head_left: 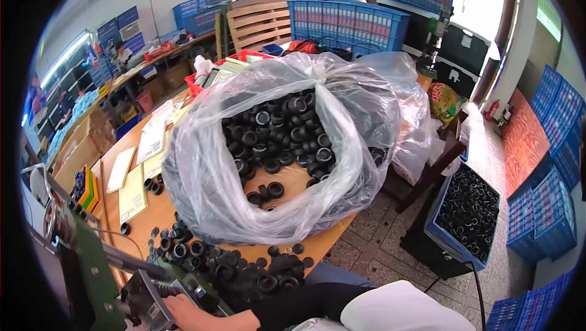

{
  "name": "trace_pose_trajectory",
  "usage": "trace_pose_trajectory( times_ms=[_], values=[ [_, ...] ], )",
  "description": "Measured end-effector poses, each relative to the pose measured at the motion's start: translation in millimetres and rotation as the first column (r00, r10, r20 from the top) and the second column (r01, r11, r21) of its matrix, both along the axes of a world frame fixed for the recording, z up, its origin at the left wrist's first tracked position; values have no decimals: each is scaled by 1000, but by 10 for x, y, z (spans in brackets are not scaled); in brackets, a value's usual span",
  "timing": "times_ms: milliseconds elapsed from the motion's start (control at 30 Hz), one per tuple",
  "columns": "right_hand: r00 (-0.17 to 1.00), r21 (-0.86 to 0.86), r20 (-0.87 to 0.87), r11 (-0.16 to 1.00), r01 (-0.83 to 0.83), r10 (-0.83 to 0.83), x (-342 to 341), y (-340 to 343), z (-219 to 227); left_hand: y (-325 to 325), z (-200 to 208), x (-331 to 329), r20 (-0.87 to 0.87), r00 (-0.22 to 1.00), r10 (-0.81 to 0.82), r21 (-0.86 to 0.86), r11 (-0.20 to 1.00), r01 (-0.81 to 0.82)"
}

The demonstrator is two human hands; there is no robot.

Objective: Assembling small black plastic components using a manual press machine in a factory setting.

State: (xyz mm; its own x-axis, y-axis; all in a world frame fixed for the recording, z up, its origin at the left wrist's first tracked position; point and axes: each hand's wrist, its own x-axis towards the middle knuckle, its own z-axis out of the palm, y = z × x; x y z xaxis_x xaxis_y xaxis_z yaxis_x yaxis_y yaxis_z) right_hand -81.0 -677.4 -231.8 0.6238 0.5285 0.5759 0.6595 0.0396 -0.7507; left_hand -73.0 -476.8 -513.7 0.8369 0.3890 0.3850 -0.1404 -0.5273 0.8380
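Observation:
My right hand (186,312) reaches in from the lower right, its arm in a black sleeve (305,305). Its fingers are bent together at the metal fixture (146,299) of a green bench machine (91,270); whatever they pinch is hidden. My left hand does not show. Just beyond the fixture, loose black ring-shaped plastic parts (226,271) and small black discs (298,248) lie on the wooden table (329,233). Behind them a large clear plastic bag (195,190) stands with its mouth rolled back, and many more black rings (281,123) are heaped inside.
Pale boxes (134,193) and a red basket (247,56) stand left of and behind the bag. On the right, a blue crate (430,228) full of black rings rests on a black box. Stacked blue crates (552,215) line the right side; another blue crate (348,22) is behind.

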Motion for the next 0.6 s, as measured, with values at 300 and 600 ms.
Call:
trace_pose_trajectory(
  times_ms=[300,600],
  values=[
    [988,1,-154,1000,-8,8,-4,143,-562,-319,124,-56,-63,995,73,193,979,-60],
    [936,-89,-89,939,333,-340,372,-1363,-126,-41,1227,-1250,-199,824,530,621,719,-312]
  ],
)
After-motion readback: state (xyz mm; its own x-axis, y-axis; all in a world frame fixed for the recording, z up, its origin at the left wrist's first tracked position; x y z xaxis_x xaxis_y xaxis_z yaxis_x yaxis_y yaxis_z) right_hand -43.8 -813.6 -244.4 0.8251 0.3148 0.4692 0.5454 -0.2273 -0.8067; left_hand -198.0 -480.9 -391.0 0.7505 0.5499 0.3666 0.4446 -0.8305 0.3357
